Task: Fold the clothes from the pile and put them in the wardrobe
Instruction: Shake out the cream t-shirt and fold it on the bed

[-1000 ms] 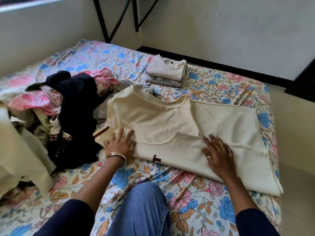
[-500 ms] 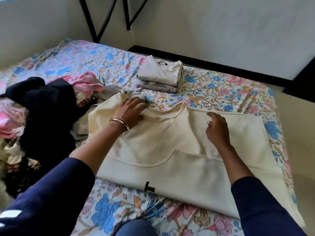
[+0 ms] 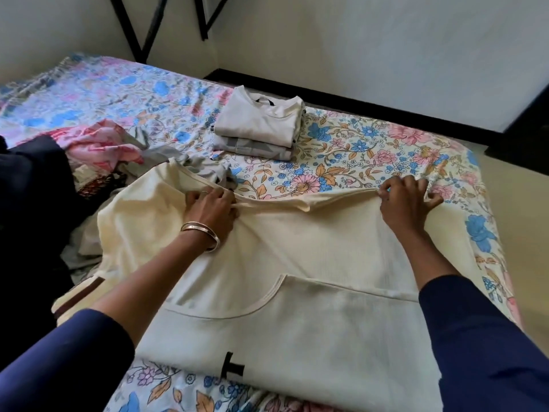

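Observation:
A large cream shirt [image 3: 312,263] lies spread on the floral bedsheet [image 3: 341,162], its near half folded over. My left hand [image 3: 211,205], with a bangle on the wrist, pinches the far edge near the neckline. My right hand [image 3: 407,200] grips the same far edge further right. A stack of folded pale clothes [image 3: 261,123] rests beyond the shirt. The unfolded pile [image 3: 53,173] of dark and pink garments lies at the left.
The bed's right edge [image 3: 505,263] drops to a pale floor. Walls close in behind the bed, with a black metal frame [image 3: 142,28] at the back left. A grey garment [image 3: 205,168] is bunched just past the shirt's neckline.
Both hands moved from the shirt's near side to its far edge and closed on it. My view shifted forward and right, pushing the pile to the left.

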A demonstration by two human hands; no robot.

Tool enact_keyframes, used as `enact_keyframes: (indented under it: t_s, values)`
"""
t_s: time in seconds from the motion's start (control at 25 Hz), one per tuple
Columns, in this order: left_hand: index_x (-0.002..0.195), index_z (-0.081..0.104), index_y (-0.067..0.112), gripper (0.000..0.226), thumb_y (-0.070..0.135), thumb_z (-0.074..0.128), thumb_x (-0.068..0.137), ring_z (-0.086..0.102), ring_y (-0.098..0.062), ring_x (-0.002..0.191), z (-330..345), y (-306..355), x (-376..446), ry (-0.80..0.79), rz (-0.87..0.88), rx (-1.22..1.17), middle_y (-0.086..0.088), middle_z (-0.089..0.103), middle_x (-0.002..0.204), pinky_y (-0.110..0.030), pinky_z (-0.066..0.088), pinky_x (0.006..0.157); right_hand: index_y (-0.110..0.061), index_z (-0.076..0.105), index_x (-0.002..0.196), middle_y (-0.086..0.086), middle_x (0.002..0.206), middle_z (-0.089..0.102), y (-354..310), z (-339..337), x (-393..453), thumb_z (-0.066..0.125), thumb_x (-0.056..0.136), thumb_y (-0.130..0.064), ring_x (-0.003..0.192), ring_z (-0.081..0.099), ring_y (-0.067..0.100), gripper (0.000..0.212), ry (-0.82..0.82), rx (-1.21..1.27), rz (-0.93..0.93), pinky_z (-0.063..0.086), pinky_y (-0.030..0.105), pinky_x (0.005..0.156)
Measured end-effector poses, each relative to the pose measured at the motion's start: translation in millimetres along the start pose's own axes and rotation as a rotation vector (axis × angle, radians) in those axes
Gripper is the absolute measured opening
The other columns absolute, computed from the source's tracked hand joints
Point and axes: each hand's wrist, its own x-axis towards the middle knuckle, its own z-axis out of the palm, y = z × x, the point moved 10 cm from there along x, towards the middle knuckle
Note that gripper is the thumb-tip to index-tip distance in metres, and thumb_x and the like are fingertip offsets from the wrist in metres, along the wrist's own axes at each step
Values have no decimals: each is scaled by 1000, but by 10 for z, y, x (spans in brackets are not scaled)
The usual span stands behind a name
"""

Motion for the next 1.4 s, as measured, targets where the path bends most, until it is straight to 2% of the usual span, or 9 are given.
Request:
enact_keyframes:
  t_s: [0.12,0.24,0.44,0.6,0.68,0.8,0.96,1.12,1.4]
  values:
    - [117,55,21,31,35,54,90,53,-28,115,-36,15,32,-34,-11,-4,-5,63,117,-43,28,94,-25,55,130,6,136,49,-138,209,-24,59,94,-38,129,29,28,39,-275,92,-91,20,47,101]
    - [122,50,21,40,41,58,88,48,-26,120,-142,132,52,-40,48,6,-5,58,123,-46,25,98,-30,49,136,1,140,47,-196,331,-128,60,91,-50,132,29,25,50,-424,2,-234,17,45,104]
    - [140,41,25,64,59,53,87,34,-25,133,-70,1109,-7,-100,331,1,-3,39,143,-51,18,111,-21,61,114,7,117,62,-123,128,-48,65,88,-21,118,45,31,26,-181,131,-178,20,40,99]
    - [138,41,23,63,58,52,88,41,-29,131,243,1655,116,-207,224,20,-7,37,146,-53,24,110,-17,66,113,6,113,61,-36,117,-85,75,81,-35,116,48,31,37,-269,109,-276,20,36,93]
    - [130,48,19,41,41,47,95,50,-30,123,196,1683,157,-117,232,136,-8,47,138,-50,29,106,-21,67,110,3,115,59,169,97,-104,75,81,-36,118,43,28,34,-304,-56,-293,17,36,90]
    - [118,54,12,27,20,50,93,64,-32,101,-31,1656,163,37,296,179,-8,65,113,-48,40,95,-19,67,96,1,116,62,457,-249,-103,74,78,-19,119,44,25,20,-150,-74,-267,15,38,89]
    - [104,63,10,24,4,62,81,67,-30,69,-531,1612,-61,293,436,48,-7,68,81,-43,51,75,-20,59,84,-2,91,67,482,-862,-433,66,75,-4,101,58,24,19,58,32,-247,17,38,90]
    - [109,58,12,27,2,60,84,65,-28,70,-845,1503,-841,450,549,-23,-6,67,84,-38,50,74,-22,67,88,-4,92,65,577,-1422,-1210,63,62,8,96,53,19,40,182,41,-232,17,33,79]
    - [110,71,5,41,3,40,83,70,-30,95,-571,1608,-2103,414,670,-39,-14,71,105,-47,53,89,-19,72,81,1,90,66,1045,-1328,-2556,67,50,22,96,52,23,52,98,91,-51,22,36,76]
